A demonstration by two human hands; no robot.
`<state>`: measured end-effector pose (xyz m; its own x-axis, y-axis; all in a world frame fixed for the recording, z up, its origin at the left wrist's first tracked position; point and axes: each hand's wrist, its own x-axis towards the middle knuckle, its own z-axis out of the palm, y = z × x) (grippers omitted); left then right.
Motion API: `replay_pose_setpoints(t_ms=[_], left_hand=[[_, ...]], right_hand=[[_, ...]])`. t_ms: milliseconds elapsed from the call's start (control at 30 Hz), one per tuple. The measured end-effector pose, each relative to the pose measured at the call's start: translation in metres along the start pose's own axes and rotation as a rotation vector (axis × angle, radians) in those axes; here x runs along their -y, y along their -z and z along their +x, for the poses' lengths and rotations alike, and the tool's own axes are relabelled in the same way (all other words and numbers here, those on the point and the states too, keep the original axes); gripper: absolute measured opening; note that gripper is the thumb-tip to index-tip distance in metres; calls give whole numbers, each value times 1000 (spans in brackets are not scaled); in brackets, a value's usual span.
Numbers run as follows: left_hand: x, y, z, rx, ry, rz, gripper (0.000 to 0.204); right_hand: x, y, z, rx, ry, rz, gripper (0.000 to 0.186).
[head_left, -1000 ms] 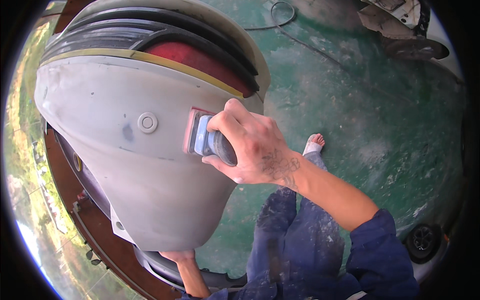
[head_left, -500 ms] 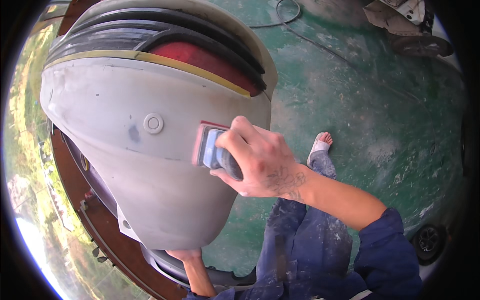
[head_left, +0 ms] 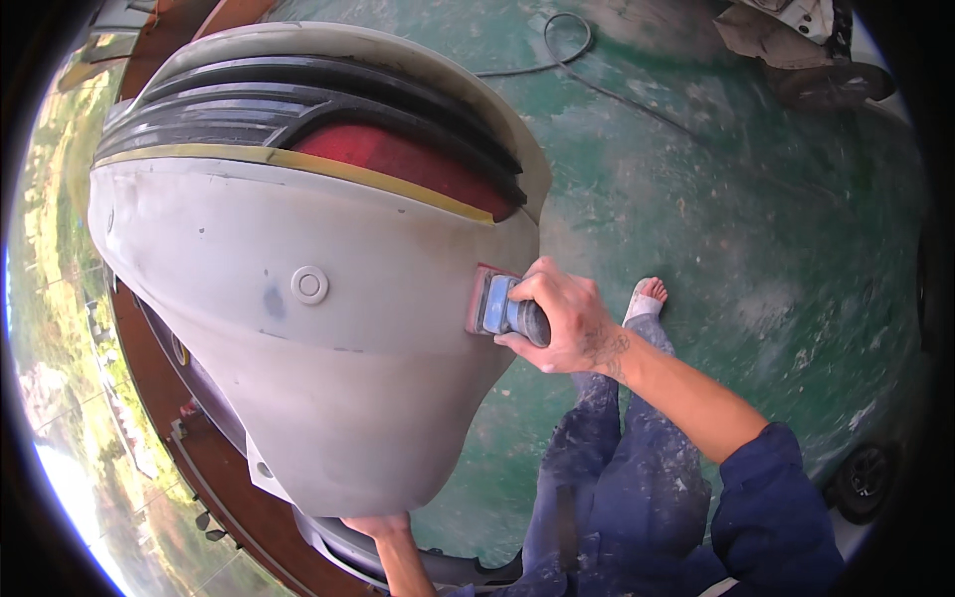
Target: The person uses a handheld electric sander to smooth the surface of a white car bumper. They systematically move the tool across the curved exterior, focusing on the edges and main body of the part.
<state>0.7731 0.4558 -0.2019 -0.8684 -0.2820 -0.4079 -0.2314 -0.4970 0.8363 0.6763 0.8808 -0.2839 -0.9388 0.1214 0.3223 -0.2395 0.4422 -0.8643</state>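
A grey primed car bumper (head_left: 328,428) fills the left and middle. It has black slats (head_left: 229,109), a red lens (head_left: 398,164) edged with yellow masking tape (head_left: 189,153), and a round raised disc (head_left: 309,285) on its face. My right hand (head_left: 567,316) is closed round a blue and dark sanding block (head_left: 509,307). Red sandpaper (head_left: 476,298) on the block's face lies against the bumper near its right edge. At the bumper's lower end is my left hand (head_left: 380,524), its fingers hidden under the edge.
The green, dusty floor (head_left: 756,249) spreads to the right, with a dark hose (head_left: 617,95) looped at the back. My foot (head_left: 647,297) stands right of the bumper. A wheel (head_left: 863,483) is at the lower right. Another dark curved part (head_left: 448,567) lies beneath the bumper.
My right hand and the sanding block have moved right along the bumper, to near its right edge. The view has shifted slightly; my left hand stays at the lower end.
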Motion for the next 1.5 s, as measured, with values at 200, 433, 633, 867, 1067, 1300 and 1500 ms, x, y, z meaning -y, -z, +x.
replay_pose_setpoints(t_ms=[200,433,633,867,1067,1300,1500], left_hand=[[0,-4,-1,-26,0,45,62],[-2,-1,-1,-30,7,53,63],[1,-1,2,-8,17,33,63],[-1,-1,2,-10,37,10,64],[-3,2,4,36,39,27,64],[-6,13,6,94,57,37,64],[-4,7,7,118,71,-7,65]], right_hand=[[49,15,79,-22,86,-86,56],[68,15,98,48,56,-81,57],[2,17,31,54,-86,21,52],[-25,15,11,49,-125,42,53],[19,14,69,-82,19,2,54],[-28,11,33,-48,-56,43,53],[-57,8,9,-55,-149,82,53]])
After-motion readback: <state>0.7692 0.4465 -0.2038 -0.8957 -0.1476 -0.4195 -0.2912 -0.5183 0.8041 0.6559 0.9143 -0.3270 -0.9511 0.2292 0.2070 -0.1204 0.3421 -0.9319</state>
